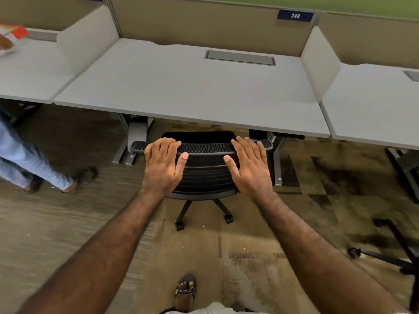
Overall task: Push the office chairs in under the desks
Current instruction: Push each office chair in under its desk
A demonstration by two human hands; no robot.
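1. A sandalled foot stands on the carpet, nearest the viewer, behind the office chair.
2. The left hand and right hand lie flat, fingers spread, on the top edge of the chair's backrest, gripping nothing.
3. The chair's seat is tucked under the desk, its castors behind the desk edge.
4. Beyond the chair, a sign reading 248 sits on the partition.

black mesh-back office chair | upright, backrest top under both hands | seat tucked beneath grey desk just beyond fingertips | castors on carpet
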